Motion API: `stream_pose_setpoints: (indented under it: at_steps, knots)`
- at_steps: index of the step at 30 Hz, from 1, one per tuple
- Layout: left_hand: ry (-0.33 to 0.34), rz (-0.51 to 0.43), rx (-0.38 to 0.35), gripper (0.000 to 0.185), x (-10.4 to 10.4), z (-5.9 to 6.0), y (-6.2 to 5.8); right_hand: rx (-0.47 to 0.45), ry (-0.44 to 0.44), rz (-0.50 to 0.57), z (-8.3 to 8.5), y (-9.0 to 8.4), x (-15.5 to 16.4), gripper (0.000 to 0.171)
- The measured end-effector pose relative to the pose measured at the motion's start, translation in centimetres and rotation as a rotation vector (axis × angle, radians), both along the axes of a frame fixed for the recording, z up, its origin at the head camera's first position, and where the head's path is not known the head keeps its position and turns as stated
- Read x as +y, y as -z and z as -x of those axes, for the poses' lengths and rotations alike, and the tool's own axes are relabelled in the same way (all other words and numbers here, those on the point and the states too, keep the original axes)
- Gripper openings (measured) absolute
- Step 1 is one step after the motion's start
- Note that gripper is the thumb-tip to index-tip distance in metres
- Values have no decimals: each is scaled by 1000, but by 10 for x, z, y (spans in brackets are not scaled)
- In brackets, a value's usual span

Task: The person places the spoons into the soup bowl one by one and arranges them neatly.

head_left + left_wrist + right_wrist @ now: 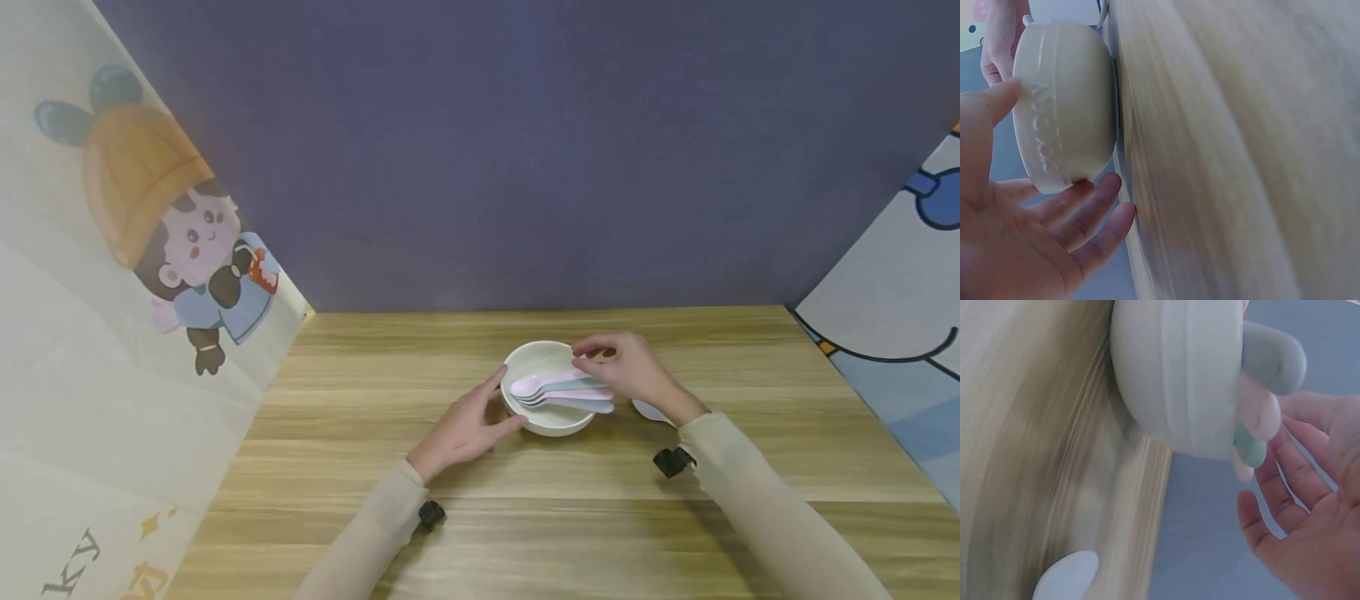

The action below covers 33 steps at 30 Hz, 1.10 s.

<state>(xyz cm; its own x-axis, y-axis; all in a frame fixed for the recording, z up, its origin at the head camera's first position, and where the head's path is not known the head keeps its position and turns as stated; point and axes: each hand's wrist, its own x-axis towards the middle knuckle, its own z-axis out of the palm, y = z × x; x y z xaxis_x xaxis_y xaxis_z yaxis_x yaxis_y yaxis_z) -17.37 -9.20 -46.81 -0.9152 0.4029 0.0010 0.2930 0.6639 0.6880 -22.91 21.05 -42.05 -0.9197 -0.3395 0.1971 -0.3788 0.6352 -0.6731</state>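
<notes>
- A white bowl [546,417] sits on the wooden worktop [570,517], near the worktop's middle and a little toward the purple back wall [525,150].
- Across the bowl's rim lie several pastel spoons [558,392], their scoops over the bowl's left half and their handles running out past its right edge.
- The left hand [467,429] is at the bowl's left side; its grip is spread, the fingers straight and relaxed, the thumb up by the rim and the fingertips [1105,187] touching or all but touching the bowl's lower wall.
- From the left wrist view, the bowl's outer wall shows raised lettering, and the open palm cups toward it without closing round it.
- The right hand [630,367] hovers over the bowl's right edge, above the spoon handles; its fingers are loosely bent, and I cannot tell whether they pinch a handle or only hang above them.
- The right wrist view shows that hand's fingers [1285,469] open and apart, just beside the spoon ends that stick out over the bowl.
- One more pale spoon [648,410] lies on the worktop right of the bowl, partly hidden under the right wrist.
- Cartoon-printed panels [135,275] stand left and right of the bowl.
</notes>
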Motion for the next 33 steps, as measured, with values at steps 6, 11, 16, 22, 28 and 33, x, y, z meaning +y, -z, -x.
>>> stream_pose_setpoints:
  at_steps: [6,11,16,22,28,33]
  knots:
    - [0,10,7,96,0,1,-1,19,54,49,-2,3,7,25]
    - [-1,14,7,96,0,0,-1,46,117,100,-4,6,13,24]
    - [-4,10,7,96,0,0,-1,52,170,128,-9,11,21,24]
    - [-8,16,6,96,1,0,-1,44,237,185,-14,19,34,26]
    - [-14,11,-2,96,0,0,-1,6,260,202,-21,21,44,31]
    - [-15,10,-5,95,1,-1,-2,-4,267,190,-24,22,49,32]
